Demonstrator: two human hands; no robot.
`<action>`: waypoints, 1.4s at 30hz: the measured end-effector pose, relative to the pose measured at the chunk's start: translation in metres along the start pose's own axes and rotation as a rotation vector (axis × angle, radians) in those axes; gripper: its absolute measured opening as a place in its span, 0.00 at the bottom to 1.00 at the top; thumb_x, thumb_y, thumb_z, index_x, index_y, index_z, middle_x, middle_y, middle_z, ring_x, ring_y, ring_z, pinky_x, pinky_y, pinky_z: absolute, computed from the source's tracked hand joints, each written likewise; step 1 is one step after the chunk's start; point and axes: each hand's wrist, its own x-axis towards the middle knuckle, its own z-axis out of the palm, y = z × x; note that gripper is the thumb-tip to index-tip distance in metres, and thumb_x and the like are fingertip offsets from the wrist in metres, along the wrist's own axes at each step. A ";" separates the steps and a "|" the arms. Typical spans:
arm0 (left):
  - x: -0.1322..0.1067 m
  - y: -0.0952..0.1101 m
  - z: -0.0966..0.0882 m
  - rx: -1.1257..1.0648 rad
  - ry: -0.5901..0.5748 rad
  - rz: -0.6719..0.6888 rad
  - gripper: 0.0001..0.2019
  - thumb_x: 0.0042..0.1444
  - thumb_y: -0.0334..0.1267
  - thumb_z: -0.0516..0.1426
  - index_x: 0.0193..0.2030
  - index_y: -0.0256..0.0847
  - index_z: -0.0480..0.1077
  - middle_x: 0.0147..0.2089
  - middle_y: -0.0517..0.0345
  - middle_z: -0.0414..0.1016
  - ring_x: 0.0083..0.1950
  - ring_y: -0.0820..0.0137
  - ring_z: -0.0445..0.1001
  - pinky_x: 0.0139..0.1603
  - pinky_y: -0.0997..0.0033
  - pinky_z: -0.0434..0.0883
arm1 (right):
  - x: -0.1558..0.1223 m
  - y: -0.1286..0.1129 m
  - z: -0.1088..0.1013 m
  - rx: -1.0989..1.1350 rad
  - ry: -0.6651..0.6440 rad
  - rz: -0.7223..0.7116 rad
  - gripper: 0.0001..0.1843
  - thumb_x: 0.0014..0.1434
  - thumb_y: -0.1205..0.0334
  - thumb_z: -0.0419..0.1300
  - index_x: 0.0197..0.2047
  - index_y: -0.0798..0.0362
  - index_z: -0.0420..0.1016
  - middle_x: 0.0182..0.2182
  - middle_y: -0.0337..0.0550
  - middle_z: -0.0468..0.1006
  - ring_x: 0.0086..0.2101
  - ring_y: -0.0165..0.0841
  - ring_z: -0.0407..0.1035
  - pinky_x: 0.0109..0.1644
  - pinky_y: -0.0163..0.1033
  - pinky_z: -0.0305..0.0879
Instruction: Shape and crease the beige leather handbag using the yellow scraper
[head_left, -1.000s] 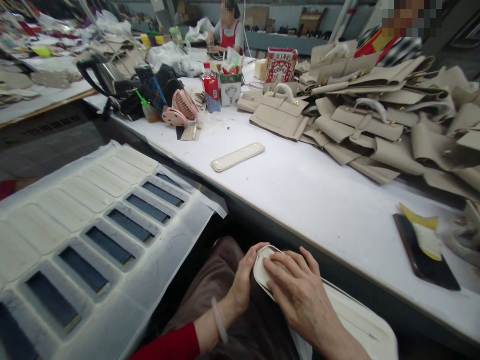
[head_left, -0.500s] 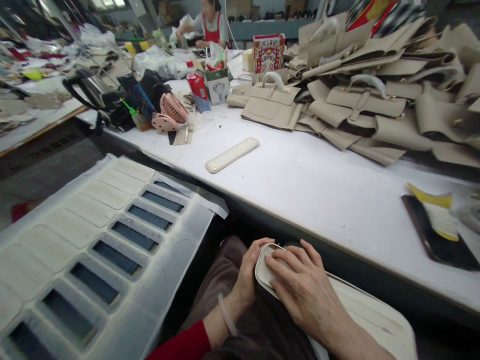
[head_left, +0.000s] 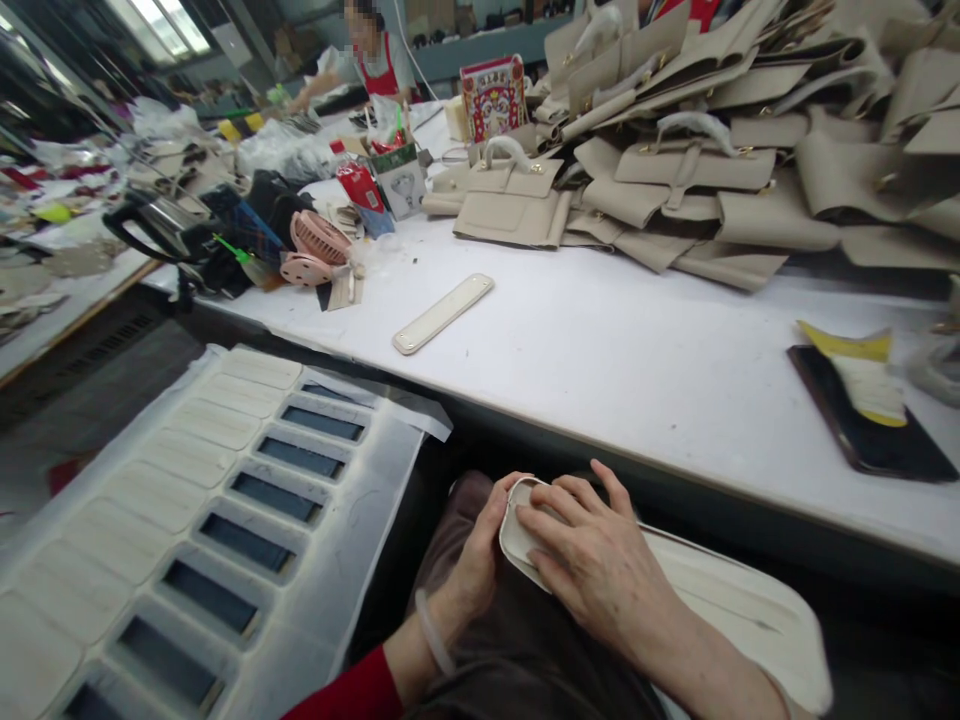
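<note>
A long cream bag panel point(head_left: 731, 610) with rounded ends and a raised rim lies across my lap. At its near-left end, my left hand point(head_left: 480, 545) is closed around the rim, with the thumb hidden from sight. My right hand point(head_left: 600, 555) rests on the inner face of that same end, fingers spread and fingertips touching the surface. Its wrist and forearm cover the panel's middle. On the table beyond lies a slim cream strip point(head_left: 444, 314) with rounded ends and a small hole near each end, apart from both hands.
At my left stands a translucent plastic tray rack point(head_left: 360, 540) bearing several cream panels point(head_left: 142, 505). Beige handbags point(head_left: 517, 205) are piled on the white table point(head_left: 570, 340). A phone point(head_left: 862, 440), pink fan point(head_left: 319, 245) and kettle point(head_left: 161, 230) sit there too. A person point(head_left: 382, 65) works farther back.
The whole view has shifted slightly, with the table items appearing further left. Both hands stay at the same end of the panel; my right fingers have moved only a little.
</note>
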 end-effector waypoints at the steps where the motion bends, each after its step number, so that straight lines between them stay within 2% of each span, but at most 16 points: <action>1: 0.001 0.002 -0.001 -0.001 -0.020 -0.015 0.18 0.67 0.46 0.51 0.56 0.39 0.71 0.56 0.51 0.74 0.61 0.59 0.67 0.66 0.60 0.58 | -0.001 0.000 0.001 0.010 0.009 0.009 0.17 0.58 0.61 0.66 0.50 0.39 0.71 0.51 0.29 0.76 0.53 0.40 0.65 0.69 0.58 0.32; 6: 0.005 0.017 -0.006 0.001 -0.162 -0.126 0.17 0.67 0.43 0.51 0.58 0.41 0.69 0.61 0.49 0.70 0.63 0.58 0.66 0.65 0.59 0.59 | -0.008 -0.001 0.006 0.063 0.050 0.082 0.22 0.58 0.66 0.61 0.54 0.42 0.66 0.53 0.32 0.76 0.60 0.44 0.61 0.69 0.61 0.30; 9: 0.006 0.024 -0.008 0.001 -0.228 -0.187 0.17 0.67 0.41 0.50 0.59 0.40 0.68 0.62 0.49 0.69 0.62 0.59 0.66 0.64 0.59 0.59 | -0.011 -0.003 0.008 0.073 0.074 0.105 0.23 0.57 0.68 0.58 0.55 0.42 0.65 0.52 0.31 0.77 0.60 0.44 0.61 0.68 0.62 0.30; 13: 0.007 0.026 -0.010 0.026 -0.255 -0.201 0.16 0.67 0.40 0.50 0.58 0.41 0.68 0.60 0.51 0.70 0.60 0.62 0.68 0.63 0.63 0.59 | -0.010 -0.004 0.008 0.078 0.069 0.127 0.25 0.57 0.68 0.58 0.56 0.40 0.65 0.54 0.30 0.76 0.61 0.44 0.60 0.68 0.62 0.29; 16: 0.009 0.028 -0.010 0.091 -0.262 -0.191 0.17 0.67 0.45 0.50 0.58 0.42 0.67 0.59 0.52 0.71 0.59 0.62 0.68 0.60 0.64 0.61 | -0.009 -0.004 0.009 0.088 0.073 0.140 0.25 0.57 0.68 0.58 0.56 0.39 0.65 0.53 0.29 0.76 0.61 0.44 0.60 0.68 0.61 0.28; 18: 0.010 0.035 -0.008 0.245 -0.267 -0.125 0.19 0.66 0.50 0.52 0.58 0.42 0.67 0.59 0.51 0.71 0.59 0.60 0.69 0.59 0.63 0.63 | -0.009 -0.004 0.010 0.085 0.085 0.135 0.24 0.57 0.68 0.59 0.55 0.39 0.66 0.54 0.29 0.76 0.61 0.43 0.60 0.68 0.61 0.29; 20: 0.011 0.048 -0.003 0.529 -0.272 -0.038 0.23 0.61 0.53 0.57 0.58 0.41 0.68 0.57 0.51 0.73 0.57 0.59 0.70 0.57 0.64 0.65 | -0.010 -0.005 0.010 0.073 0.093 0.120 0.20 0.59 0.68 0.58 0.52 0.38 0.68 0.53 0.27 0.76 0.60 0.43 0.60 0.68 0.60 0.30; 23: 0.008 0.075 0.006 0.994 -0.270 0.087 0.21 0.59 0.49 0.60 0.56 0.42 0.72 0.51 0.54 0.77 0.50 0.62 0.74 0.51 0.67 0.67 | -0.013 -0.004 0.011 0.035 0.091 0.102 0.18 0.61 0.68 0.57 0.51 0.36 0.70 0.53 0.26 0.76 0.60 0.42 0.60 0.67 0.60 0.31; 25: 0.005 0.088 0.011 1.247 -0.270 0.206 0.14 0.64 0.46 0.55 0.48 0.41 0.76 0.43 0.55 0.78 0.43 0.65 0.75 0.44 0.69 0.66 | -0.014 -0.003 0.010 0.002 0.062 0.080 0.20 0.62 0.67 0.58 0.55 0.36 0.68 0.54 0.27 0.75 0.61 0.43 0.59 0.67 0.61 0.30; 27: 0.003 0.093 0.014 1.479 -0.278 0.315 0.15 0.67 0.42 0.51 0.37 0.38 0.76 0.34 0.55 0.76 0.36 0.67 0.73 0.38 0.69 0.64 | -0.014 -0.001 0.009 -0.019 0.032 0.067 0.22 0.63 0.65 0.59 0.58 0.36 0.66 0.55 0.31 0.75 0.60 0.43 0.60 0.66 0.62 0.32; 29: 0.002 0.092 0.015 1.672 -0.286 0.385 0.17 0.67 0.38 0.48 0.30 0.38 0.72 0.29 0.54 0.74 0.31 0.67 0.71 0.34 0.68 0.62 | -0.012 -0.001 0.008 -0.016 0.024 0.096 0.23 0.62 0.64 0.60 0.59 0.37 0.66 0.55 0.33 0.75 0.57 0.42 0.63 0.65 0.63 0.35; 35: -0.005 0.083 0.011 1.942 -0.293 0.434 0.16 0.66 0.36 0.46 0.29 0.38 0.69 0.28 0.50 0.74 0.28 0.63 0.73 0.29 0.66 0.57 | -0.003 -0.007 0.004 0.040 -0.032 0.152 0.19 0.61 0.65 0.61 0.53 0.35 0.70 0.52 0.31 0.77 0.53 0.40 0.66 0.63 0.68 0.39; 42: -0.010 0.092 0.024 1.966 -0.254 0.379 0.16 0.65 0.35 0.47 0.28 0.38 0.69 0.26 0.51 0.72 0.26 0.66 0.68 0.28 0.66 0.50 | -0.003 -0.008 0.003 -0.014 -0.012 0.121 0.18 0.62 0.65 0.60 0.53 0.37 0.72 0.52 0.34 0.76 0.54 0.45 0.65 0.63 0.74 0.33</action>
